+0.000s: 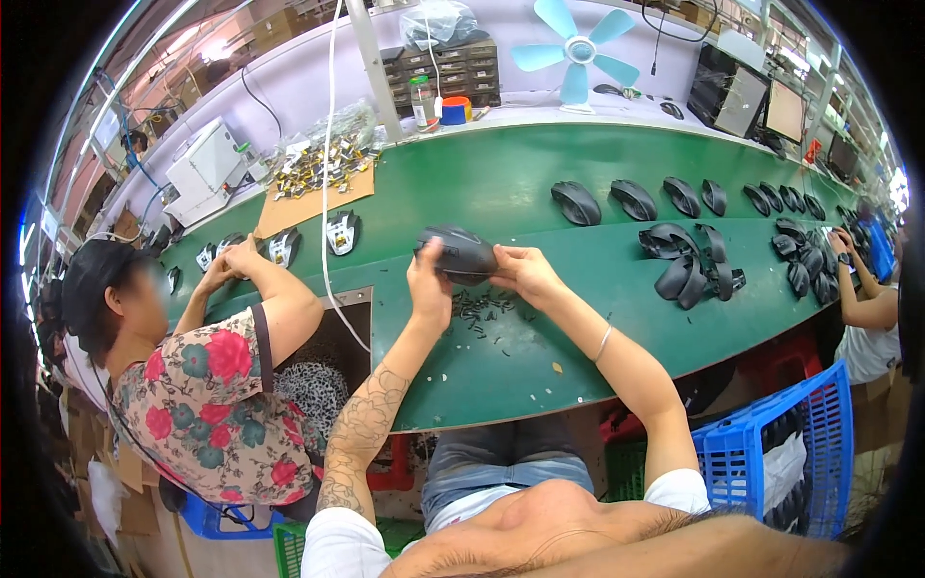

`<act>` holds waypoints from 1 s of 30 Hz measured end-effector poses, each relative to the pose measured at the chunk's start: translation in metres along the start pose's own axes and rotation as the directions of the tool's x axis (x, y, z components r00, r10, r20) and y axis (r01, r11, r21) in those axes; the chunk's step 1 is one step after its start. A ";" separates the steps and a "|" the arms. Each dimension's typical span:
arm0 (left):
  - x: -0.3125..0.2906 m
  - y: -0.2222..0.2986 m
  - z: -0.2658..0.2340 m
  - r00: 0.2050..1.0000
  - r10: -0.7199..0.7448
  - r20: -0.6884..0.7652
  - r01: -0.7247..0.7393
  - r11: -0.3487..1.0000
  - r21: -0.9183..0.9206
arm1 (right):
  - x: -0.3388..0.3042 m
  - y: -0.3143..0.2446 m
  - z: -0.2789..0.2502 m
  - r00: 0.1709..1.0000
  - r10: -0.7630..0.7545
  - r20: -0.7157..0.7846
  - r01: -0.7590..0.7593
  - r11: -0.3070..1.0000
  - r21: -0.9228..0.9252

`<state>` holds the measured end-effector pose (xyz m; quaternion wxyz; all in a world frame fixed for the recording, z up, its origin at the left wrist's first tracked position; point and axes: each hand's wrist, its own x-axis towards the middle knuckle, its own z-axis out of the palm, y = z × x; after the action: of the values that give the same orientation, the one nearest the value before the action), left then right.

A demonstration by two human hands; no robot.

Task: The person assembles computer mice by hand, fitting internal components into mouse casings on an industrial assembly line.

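Observation:
A black computer mouse shell is held up over the green table, tilted, between both of my hands. My left hand grips its left end, fingers wrapped round it and slightly blurred. At the right end, my right hand pinches it between thumb and fingers. Below the shell lies a scattered pile of small black parts. To the right, a row of black mouse shells stands on the table, with a heap of loose curved black shell pieces nearer to me.
On my left a co-worker in a flowered shirt works near open mouse bases. A white cable hangs down there. Small boards lie on cardboard. A light-blue fan stands behind. Blue crates stand at right, near another co-worker.

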<state>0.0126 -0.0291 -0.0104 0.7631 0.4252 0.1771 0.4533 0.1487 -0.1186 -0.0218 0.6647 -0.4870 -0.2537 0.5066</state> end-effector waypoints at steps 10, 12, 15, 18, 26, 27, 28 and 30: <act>0.010 -0.004 -0.013 0.971 -0.232 0.062 0.239 0.955 -0.177 | 0.006 -0.008 -0.019 0.997 0.042 -0.072 -0.042 0.999 -0.001; 0.007 0.001 -0.010 0.956 -0.273 0.107 0.287 0.944 -0.159 | 0.016 -0.011 -0.037 0.995 -0.027 -0.092 0.038 0.993 0.115; 0.005 0.003 -0.008 0.952 -0.234 0.197 0.235 0.972 0.018 | 0.028 -0.020 -0.058 0.885 -0.223 -0.409 0.227 0.973 -0.038; 0.000 0.003 -0.001 0.945 -0.255 0.204 0.252 0.967 0.042 | 0.033 -0.025 -0.072 0.637 -0.609 -0.473 0.235 0.738 -0.633; -0.006 -0.002 0.011 0.935 -0.274 0.226 0.259 0.961 0.097 | 0.037 -0.020 -0.082 0.637 -0.757 -0.145 -0.021 0.171 -0.985; -0.006 -0.002 0.012 0.935 -0.271 0.229 0.252 0.962 0.109 | 0.037 -0.022 -0.085 0.617 -0.782 -0.087 0.024 0.130 -0.991; -0.005 0.000 0.011 0.936 -0.270 0.227 0.250 0.962 0.111 | 0.035 -0.027 -0.089 0.586 -0.808 -0.054 -0.012 0.059 -0.998; -0.005 0.007 0.005 0.939 -0.290 0.184 0.276 0.956 0.101 | 0.029 -0.046 -0.094 0.480 -0.873 -0.082 -0.264 -0.054 -0.963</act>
<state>0.0094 -0.0345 -0.0028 0.8178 0.4660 0.1767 0.2878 0.2571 -0.1295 -0.0223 0.2841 -0.8518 -0.3309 -0.2901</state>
